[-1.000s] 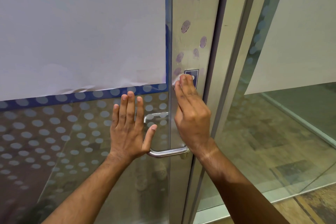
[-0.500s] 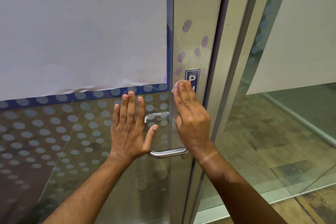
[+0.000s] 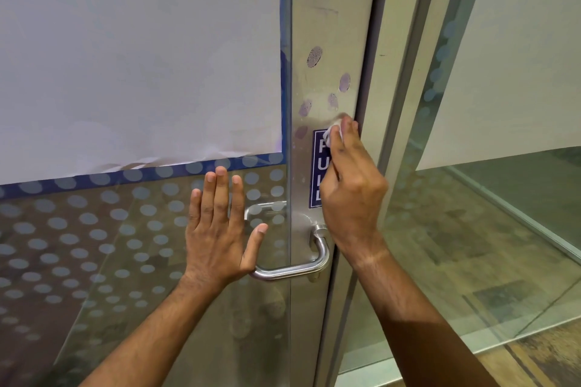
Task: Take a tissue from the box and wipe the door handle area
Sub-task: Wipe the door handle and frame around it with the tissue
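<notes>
My right hand (image 3: 353,195) presses a small white tissue (image 3: 332,132) against the metal door stile (image 3: 327,34), at the top right corner of a blue PULL sign (image 3: 320,166). Several purple fingerprint smudges (image 3: 314,56) mark the metal above the tissue. A silver bar handle (image 3: 292,269) sticks out below the sign. My left hand (image 3: 220,229) lies flat with fingers spread on the dotted glass panel (image 3: 94,245), just left of the handle. The tissue box is out of sight.
White paper (image 3: 141,50) covers the upper glass behind a blue border strip. To the right stands the door frame (image 3: 405,104) and another glass pane with a tiled floor (image 3: 471,245) behind it.
My right hand has slid the tissue rightward and slightly up, from the sign's left side to its top right corner, uncovering the PULL lettering. The left hand has stayed put.
</notes>
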Motion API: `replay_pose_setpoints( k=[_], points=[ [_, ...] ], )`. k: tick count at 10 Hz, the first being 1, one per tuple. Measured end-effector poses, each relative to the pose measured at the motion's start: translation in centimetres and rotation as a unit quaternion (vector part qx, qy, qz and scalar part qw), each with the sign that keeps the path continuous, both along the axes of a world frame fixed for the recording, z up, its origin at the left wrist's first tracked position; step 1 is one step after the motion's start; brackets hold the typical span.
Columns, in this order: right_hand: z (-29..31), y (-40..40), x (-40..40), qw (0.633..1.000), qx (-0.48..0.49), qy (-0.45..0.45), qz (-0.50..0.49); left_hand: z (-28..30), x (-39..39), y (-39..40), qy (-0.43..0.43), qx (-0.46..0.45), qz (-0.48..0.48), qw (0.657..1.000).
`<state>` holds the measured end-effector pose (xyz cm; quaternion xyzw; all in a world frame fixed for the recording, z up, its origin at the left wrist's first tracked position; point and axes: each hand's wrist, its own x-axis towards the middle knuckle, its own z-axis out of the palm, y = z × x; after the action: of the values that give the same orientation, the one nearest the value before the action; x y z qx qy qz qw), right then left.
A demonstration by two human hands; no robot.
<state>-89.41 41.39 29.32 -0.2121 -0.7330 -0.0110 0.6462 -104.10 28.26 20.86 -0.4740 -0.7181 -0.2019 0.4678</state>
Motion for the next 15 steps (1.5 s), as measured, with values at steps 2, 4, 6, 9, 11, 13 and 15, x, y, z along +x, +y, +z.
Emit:
replay_pose_setpoints(
  k=[2, 4, 6, 9, 11, 13, 15],
  points=[
    [-1.8, -0.5, 0.7, 0.998, 0.023, -0.064, -0.015, 0.0, 0.0, 0.0, 0.002, -0.001, 0.004, 1.0],
    [-0.8, -1.1, -1.3, 0.999, 0.001, -0.04, -0.009, 0.1, 0.0, 0.0, 0.006, -0.001, 0.005, 1.0],
    [-0.4, -0.5, -0.1, 0.996, 0.072, -0.009, 0.042, 0.1, 0.0, 0.1, 0.007, 0.0, 0.01, 1.0],
    [-0.6, -1.3, -0.8, 0.988, 0.113, -0.099, 0.042, 0.1, 0.0, 0.0, 0.009, -0.002, 0.011, 1.0],
    [0.8, -1.3, -1.3, 0.997, 0.059, -0.045, 0.021, 0.1, 0.0, 0.0, 0.008, -0.002, 0.013, 1.0],
    [0.2, -1.4, -0.6, 0.993, 0.086, -0.077, 0.037, 0.1, 0.0, 0.1, 0.009, -0.001, 0.016, 1.0],
    [1.8, -1.8, -1.2, 0.997, 0.045, 0.026, 0.055, 0.0, -0.2, 0.1, 0.011, 0.003, 0.012, 1.0]
  ],
)
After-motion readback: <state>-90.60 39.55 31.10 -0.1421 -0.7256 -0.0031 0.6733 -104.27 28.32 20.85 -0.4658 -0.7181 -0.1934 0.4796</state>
